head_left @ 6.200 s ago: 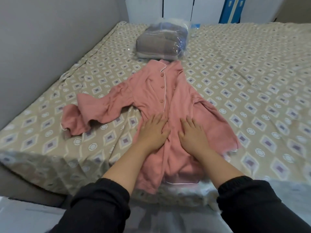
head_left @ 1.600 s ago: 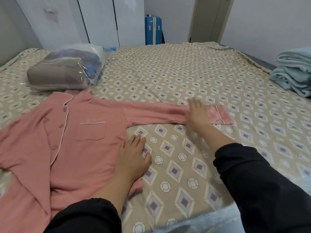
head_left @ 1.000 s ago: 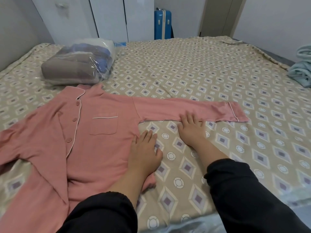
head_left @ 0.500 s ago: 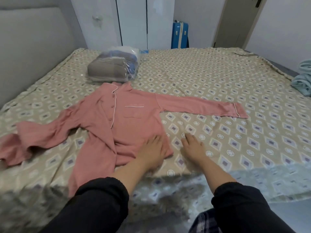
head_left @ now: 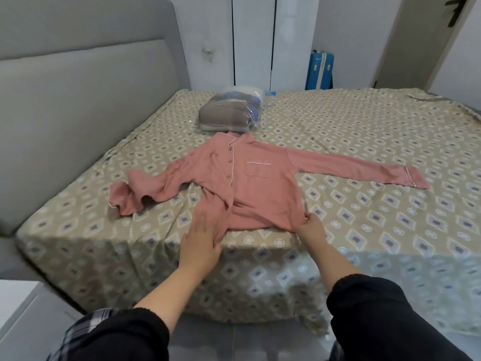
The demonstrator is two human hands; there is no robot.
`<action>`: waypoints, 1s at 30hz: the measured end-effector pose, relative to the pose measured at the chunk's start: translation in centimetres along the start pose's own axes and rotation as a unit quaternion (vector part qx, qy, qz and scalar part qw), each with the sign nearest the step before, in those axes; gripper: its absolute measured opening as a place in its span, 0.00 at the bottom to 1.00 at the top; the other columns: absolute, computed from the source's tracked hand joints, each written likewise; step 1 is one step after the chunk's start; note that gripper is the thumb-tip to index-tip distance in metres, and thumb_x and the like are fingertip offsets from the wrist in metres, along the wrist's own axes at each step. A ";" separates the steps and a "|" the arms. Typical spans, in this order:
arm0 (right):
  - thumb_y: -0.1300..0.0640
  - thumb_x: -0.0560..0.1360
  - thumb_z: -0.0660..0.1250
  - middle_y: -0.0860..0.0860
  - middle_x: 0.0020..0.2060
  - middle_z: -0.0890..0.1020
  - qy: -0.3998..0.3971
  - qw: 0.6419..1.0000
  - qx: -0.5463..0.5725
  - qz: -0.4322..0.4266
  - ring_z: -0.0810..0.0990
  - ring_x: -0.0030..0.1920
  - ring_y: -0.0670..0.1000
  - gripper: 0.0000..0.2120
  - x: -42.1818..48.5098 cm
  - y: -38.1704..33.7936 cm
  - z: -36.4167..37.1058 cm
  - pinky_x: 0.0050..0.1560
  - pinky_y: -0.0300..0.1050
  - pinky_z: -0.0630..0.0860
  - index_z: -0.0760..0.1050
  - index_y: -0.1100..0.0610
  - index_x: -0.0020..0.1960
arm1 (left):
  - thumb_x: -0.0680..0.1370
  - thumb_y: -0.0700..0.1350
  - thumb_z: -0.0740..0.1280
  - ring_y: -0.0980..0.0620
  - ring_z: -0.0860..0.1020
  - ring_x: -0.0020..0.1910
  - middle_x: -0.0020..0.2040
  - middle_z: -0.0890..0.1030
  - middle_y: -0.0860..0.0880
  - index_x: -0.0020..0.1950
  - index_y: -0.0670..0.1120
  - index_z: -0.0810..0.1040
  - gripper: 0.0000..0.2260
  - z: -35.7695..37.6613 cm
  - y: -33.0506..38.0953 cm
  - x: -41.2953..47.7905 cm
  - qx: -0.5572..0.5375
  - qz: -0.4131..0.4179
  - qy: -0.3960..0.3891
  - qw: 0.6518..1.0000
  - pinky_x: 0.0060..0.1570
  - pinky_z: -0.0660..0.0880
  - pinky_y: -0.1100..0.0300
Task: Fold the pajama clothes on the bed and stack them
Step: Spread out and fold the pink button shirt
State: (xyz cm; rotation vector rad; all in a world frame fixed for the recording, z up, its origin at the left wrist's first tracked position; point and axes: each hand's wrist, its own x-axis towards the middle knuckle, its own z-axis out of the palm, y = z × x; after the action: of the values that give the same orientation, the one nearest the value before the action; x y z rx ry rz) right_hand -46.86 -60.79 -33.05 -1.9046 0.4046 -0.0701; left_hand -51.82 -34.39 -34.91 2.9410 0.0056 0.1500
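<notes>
A pink pajama shirt lies face up on the bed, buttons and chest pocket showing. Its right sleeve stretches straight toward the right; its left sleeve lies bunched and crumpled at the left. My left hand rests on the shirt's lower left hem flap near the bed's front edge, fingers fairly straight. My right hand pinches the lower right hem corner of the shirt.
A clear plastic bag of folded grey and blue clothes sits behind the collar. A grey padded headboard bounds the left side. White wardrobe doors, a blue suitcase and a door stand beyond the bed.
I have stepped back, so more of the bed shows. My left hand slid left onto the hem flap. My right hand moved from the bare sheet onto the shirt's hem corner and pinched it.
</notes>
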 end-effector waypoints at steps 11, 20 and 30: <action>0.60 0.77 0.66 0.62 0.33 0.75 0.059 0.993 0.008 -0.104 0.72 0.37 0.54 0.14 2.2 -3.7 -6.0 0.37 0.45 0.67 0.76 0.73 0.44 | 0.75 0.48 0.63 0.42 0.77 0.50 0.51 0.81 0.44 0.51 0.47 0.75 0.08 -4.5 -1.8 1.5 -0.067 -0.073 0.014 0.995 0.43 0.68 0.56; 0.49 0.75 0.70 0.60 0.48 0.78 -0.079 0.995 -0.047 0.048 0.77 0.48 0.57 0.22 -0.1 -1.3 -4.4 0.49 0.54 0.75 0.78 0.69 0.55 | 0.71 0.63 0.67 0.42 0.59 0.74 0.77 0.57 0.46 0.78 0.52 0.45 0.44 -1.7 1.4 0.3 0.088 -0.071 -0.031 0.993 0.67 0.58 0.38; 0.64 0.78 0.63 0.60 0.54 0.78 -0.086 0.995 0.017 0.041 0.76 0.54 0.58 0.12 -0.9 -0.2 -4.6 0.55 0.54 0.75 0.74 0.66 0.60 | 0.75 0.40 0.63 0.44 0.72 0.58 0.64 0.73 0.45 0.60 0.43 0.73 0.14 -0.5 0.6 -0.6 -0.049 -0.003 0.073 0.996 0.54 0.69 0.53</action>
State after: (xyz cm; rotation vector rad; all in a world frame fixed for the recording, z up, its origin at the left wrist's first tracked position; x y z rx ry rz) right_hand -48.82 -64.61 -31.04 -1.8410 0.3621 0.1405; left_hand -52.50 -34.94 -34.39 2.8262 0.0289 0.3526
